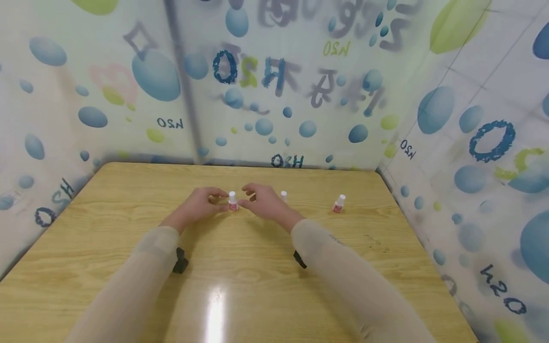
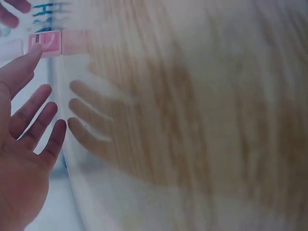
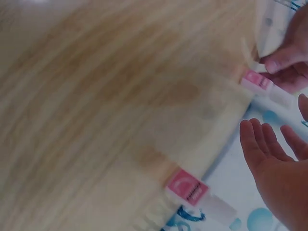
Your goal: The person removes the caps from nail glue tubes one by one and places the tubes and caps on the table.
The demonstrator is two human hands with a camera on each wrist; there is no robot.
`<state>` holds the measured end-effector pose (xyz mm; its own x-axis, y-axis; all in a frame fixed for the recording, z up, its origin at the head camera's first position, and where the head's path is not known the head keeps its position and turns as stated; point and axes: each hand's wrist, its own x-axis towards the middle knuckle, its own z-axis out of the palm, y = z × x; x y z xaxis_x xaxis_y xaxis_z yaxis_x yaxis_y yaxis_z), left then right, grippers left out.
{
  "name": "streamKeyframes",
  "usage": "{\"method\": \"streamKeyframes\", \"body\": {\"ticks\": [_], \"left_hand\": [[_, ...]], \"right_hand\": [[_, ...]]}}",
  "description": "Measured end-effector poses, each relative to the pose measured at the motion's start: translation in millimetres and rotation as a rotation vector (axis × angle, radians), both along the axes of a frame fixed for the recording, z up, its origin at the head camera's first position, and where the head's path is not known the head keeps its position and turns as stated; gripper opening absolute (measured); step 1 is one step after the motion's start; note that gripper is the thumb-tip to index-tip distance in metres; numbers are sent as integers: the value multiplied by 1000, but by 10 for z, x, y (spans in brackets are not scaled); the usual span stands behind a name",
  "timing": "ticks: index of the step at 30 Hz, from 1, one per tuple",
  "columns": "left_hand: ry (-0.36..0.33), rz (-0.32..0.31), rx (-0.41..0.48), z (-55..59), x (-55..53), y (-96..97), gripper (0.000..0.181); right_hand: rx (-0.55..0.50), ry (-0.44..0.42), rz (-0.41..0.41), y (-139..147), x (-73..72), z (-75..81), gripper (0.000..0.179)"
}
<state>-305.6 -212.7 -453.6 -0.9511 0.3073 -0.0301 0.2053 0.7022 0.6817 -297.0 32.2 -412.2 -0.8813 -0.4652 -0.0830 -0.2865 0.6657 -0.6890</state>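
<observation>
A small white bottle with a pink-red label (image 1: 233, 202) stands upright on the table between the two hands. My left hand (image 1: 199, 206) is at its left side, fingers and thumb spread toward it; in the left wrist view the thumb (image 2: 21, 70) overlaps the label. To the bottle's right is my right hand (image 1: 262, 202), fingers loosely bent and nothing held, its thumb tip close by the bottle. A second such bottle (image 1: 283, 195) stands behind the right hand, partly hidden in the head view; the right wrist view shows its pink label (image 3: 187, 186).
A third matching bottle (image 1: 339, 204) stands farther right on the wooden table (image 1: 240, 276). Behind the table's far edge hangs a patterned curtain (image 1: 266, 126), and another patterned wall (image 1: 472, 157) rises at the right. Light glares off the near tabletop.
</observation>
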Motion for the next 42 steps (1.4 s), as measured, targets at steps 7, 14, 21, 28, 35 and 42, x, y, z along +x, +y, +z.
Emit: {"method": "streamKeyframes", "body": {"ticks": [7,14,21,28,35,42], "left_hand": [[-1,-18,-3,9,-15,35,44],[11,-7,5,78,-22,8,46],[26,-15,76,199,-33,-4,46],[78,-62,81,194,-54,51,38],[84,-64,79,191,-36,90,29],[76,-59,80,184,-36,147,21]], "right_hand": [[59,12,-18,-153,-36,-232,52],[108,82,2,-271,-53,-337,45],[48,56,-70,-294,-60,-366,45],[-13,65,-117,-321,-59,-452,36],[-24,70,-138,-341,-34,-486,33],[30,111,-120,-290,-19,-552,37]]}}
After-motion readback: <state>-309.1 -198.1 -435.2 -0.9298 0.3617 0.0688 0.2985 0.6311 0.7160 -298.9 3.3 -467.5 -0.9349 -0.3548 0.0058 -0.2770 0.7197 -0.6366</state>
